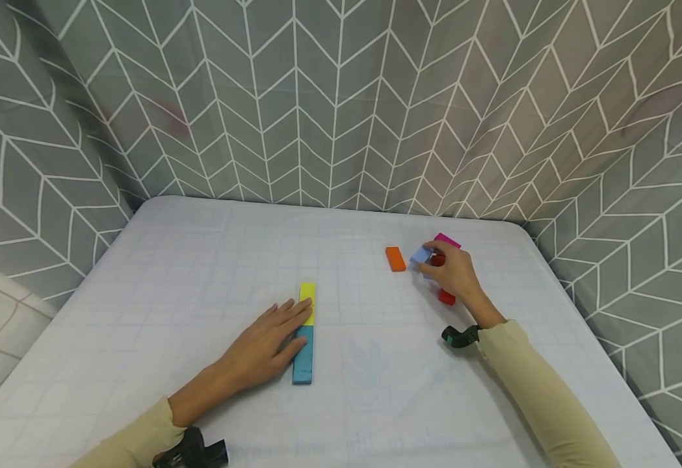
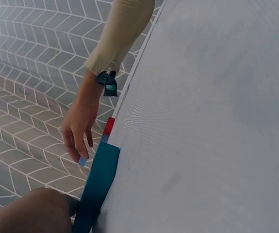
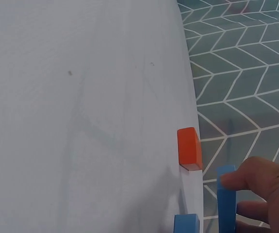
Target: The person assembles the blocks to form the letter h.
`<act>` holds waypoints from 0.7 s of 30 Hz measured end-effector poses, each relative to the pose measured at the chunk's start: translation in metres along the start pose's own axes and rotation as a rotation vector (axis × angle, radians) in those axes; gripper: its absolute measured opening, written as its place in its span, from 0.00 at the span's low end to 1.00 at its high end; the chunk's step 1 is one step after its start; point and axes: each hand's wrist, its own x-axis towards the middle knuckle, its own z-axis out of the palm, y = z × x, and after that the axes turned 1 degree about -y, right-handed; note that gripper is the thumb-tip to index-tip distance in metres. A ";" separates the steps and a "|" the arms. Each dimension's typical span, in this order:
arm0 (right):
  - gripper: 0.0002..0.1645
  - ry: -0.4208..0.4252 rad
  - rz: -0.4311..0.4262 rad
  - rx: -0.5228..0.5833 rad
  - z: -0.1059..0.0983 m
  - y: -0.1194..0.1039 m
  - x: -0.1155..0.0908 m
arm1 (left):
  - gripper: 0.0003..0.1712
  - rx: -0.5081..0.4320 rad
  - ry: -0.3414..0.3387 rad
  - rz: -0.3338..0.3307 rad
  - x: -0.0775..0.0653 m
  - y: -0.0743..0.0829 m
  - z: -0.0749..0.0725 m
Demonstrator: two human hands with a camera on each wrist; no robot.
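Observation:
My left hand (image 1: 264,348) lies with straight fingers across a yellow block (image 1: 307,292) and a teal block (image 1: 302,370), which stand end to end in a line on the table. Its fingertips rest on the yellow one, the thumb on the teal one. Farther off at the right, my right hand (image 1: 459,274) pinches a light blue block (image 3: 226,208) between thumb and fingers, raised above the table. Below it lies another blue block (image 3: 187,224), mostly hidden by the hand in the head view. An orange block (image 3: 189,149) lies just left of the held one.
Around the right hand lie a magenta block (image 1: 448,240), a dark red block (image 1: 437,260) and a red block (image 1: 446,298). The table (image 1: 200,260) has a white cloth. Grey patterned curtains (image 1: 317,117) hang behind it and at both sides.

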 end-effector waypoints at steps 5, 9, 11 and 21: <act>0.31 -0.001 -0.018 0.015 0.000 -0.004 0.000 | 0.34 0.001 -0.002 0.002 0.000 0.000 0.000; 0.30 0.007 -0.042 0.023 -0.001 -0.009 0.000 | 0.34 0.000 0.004 0.010 -0.001 -0.001 0.000; 0.30 0.010 -0.052 0.029 -0.001 -0.012 0.000 | 0.34 0.000 0.009 0.015 -0.001 -0.001 0.000; 0.29 0.019 -0.143 0.062 0.002 -0.025 0.002 | 0.34 0.003 0.011 0.013 -0.001 -0.002 0.001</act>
